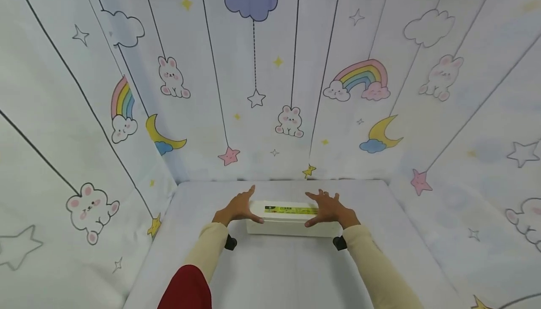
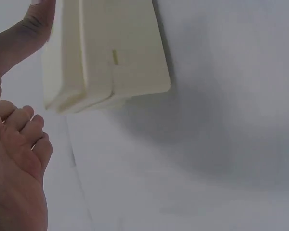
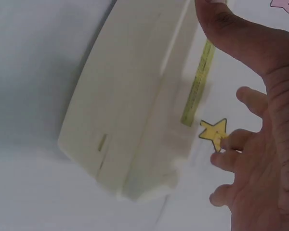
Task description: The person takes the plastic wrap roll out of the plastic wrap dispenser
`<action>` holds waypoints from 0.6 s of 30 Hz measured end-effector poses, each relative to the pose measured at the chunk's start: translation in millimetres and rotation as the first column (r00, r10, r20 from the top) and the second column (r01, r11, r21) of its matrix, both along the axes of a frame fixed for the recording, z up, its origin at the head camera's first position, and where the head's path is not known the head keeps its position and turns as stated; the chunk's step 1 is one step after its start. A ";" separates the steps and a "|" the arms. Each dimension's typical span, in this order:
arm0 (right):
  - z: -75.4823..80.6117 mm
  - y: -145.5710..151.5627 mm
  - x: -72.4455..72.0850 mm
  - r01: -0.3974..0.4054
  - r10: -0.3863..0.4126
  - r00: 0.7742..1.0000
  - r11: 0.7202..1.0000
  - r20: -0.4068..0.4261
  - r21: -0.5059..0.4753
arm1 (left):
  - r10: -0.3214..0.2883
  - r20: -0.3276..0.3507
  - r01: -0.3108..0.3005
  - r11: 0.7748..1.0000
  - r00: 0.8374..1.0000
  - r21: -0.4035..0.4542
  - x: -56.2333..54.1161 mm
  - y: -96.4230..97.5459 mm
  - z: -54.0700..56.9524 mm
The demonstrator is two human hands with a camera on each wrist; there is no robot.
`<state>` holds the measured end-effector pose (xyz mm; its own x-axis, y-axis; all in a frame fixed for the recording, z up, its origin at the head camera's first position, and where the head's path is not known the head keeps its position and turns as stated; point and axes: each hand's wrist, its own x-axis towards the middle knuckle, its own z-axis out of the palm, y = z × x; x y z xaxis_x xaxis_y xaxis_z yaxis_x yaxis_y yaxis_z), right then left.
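A long cream-white box (image 1: 279, 228) with a lid lies crosswise on the white table. On its top runs a yellow-green printed label (image 1: 290, 210). My left hand (image 1: 240, 207) is over the box's left end, thumb and fingers spread wide apart. My right hand (image 1: 329, 208) hovers at the right part of the box, its fingers also spread, overlapping one end of the label. In the left wrist view the thumb (image 2: 36, 24) is right at the lid's edge, while the other fingers stay apart from the box. A small slot shows near the box's end (image 3: 102, 143) in the right wrist view.
The white table (image 1: 291, 271) reaches back to a cloth wall (image 1: 270, 79) printed with bunnies, stars, clouds and rainbows. Similar cloth hangs at the left and right sides. Dark wrist camera mounts (image 1: 230, 242) show under both wrists.
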<state>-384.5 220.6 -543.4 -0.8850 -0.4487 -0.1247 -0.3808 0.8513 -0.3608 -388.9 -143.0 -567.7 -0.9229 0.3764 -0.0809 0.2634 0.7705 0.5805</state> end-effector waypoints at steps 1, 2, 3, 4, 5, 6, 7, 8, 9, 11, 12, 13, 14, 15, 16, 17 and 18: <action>-5.6 -1.1 -0.9 -0.003 0.003 1.000 1.000 0.011 0.011 | 0.002 0.000 -0.002 1.000 1.000 0.013 1.8 -2.5 -4.4; -10.4 -2.4 -1.8 -0.011 0.010 1.000 1.000 0.015 0.016 | 0.004 0.003 -0.004 1.000 1.000 0.029 4.0 -5.2 -8.4; -15.6 -3.4 -2.9 -0.017 0.017 1.000 1.000 0.021 0.020 | 0.007 0.012 -0.008 0.999 1.000 0.047 5.8 -7.4 -12.8; -18.1 -3.4 -4.9 -0.022 0.021 1.000 1.000 0.019 0.023 | 0.002 0.015 -0.003 0.997 1.000 0.075 1.1 -9.8 -18.4; -20.7 -3.8 -6.5 -0.023 0.023 1.000 1.000 0.017 0.021 | -0.017 -0.009 0.017 0.996 1.000 0.089 -17.7 -15.3 -44.8; -21.4 -4.8 -7.2 -0.021 0.020 0.999 1.000 0.029 0.018 | -0.023 -0.012 0.024 0.994 1.000 0.111 -21.4 -17.4 -51.6; -22.4 -5.6 -7.5 -0.019 0.018 0.999 1.000 0.042 0.014 | -0.026 -0.008 0.027 0.989 1.000 0.145 -23.4 -19.2 -57.1; -23.7 -6.5 -7.3 -0.017 0.017 0.999 1.000 0.046 0.000 | -0.034 -0.028 0.038 0.982 0.999 0.184 -28.8 -24.2 -72.1; -25.4 -7.3 -6.9 -0.014 0.015 0.999 1.000 0.052 -0.011 | -0.028 -0.022 0.032 0.973 0.999 0.227 -29.0 -25.6 -77.3; -28.1 -9.0 -5.0 -0.007 0.010 0.998 0.999 0.060 -0.036 | -0.018 -0.010 0.020 0.950 1.000 0.313 -26.2 -27.7 -85.7; -29.6 -9.6 -4.2 -0.006 0.008 0.998 0.999 0.059 -0.042 | -0.005 0.029 -0.006 0.929 1.000 0.370 -9.7 -25.2 -68.6; -30.6 -10.1 -2.6 -0.009 0.012 0.998 0.999 0.055 -0.049 | -0.002 0.041 -0.015 0.911 0.999 0.411 -7.2 -25.8 -71.9; -31.9 -10.6 -1.7 -0.013 0.016 0.999 0.998 0.048 -0.055 | 0.002 0.044 -0.022 0.899 0.999 0.438 -5.1 -26.4 -76.2; -32.8 -11.1 -1.4 -0.017 0.020 0.999 0.998 0.038 -0.058 | 0.014 0.072 -0.045 0.888 0.997 0.457 0.9 -23.9 -71.7; -33.5 -11.5 -1.2 -0.018 0.020 0.999 0.998 0.034 -0.064 | 0.019 0.082 -0.056 0.881 0.996 0.469 2.7 -24.2 -75.6; -34.1 -11.8 -1.6 -0.018 0.020 0.999 0.998 0.031 -0.065 | 0.023 0.085 -0.061 0.875 0.996 0.481 3.9 -24.8 -80.6; -34.8 -12.3 -2.7 -0.017 0.019 0.999 0.998 0.030 -0.068 | 0.027 0.085 -0.066 0.870 0.996 0.489 4.7 -25.4 -85.3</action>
<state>-387.2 208.3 -578.3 -0.8729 -0.4729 -0.1204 -0.3838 0.8176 -0.4292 -384.2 -168.4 -653.1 -0.9391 0.3420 0.0349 0.1763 0.3920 0.9029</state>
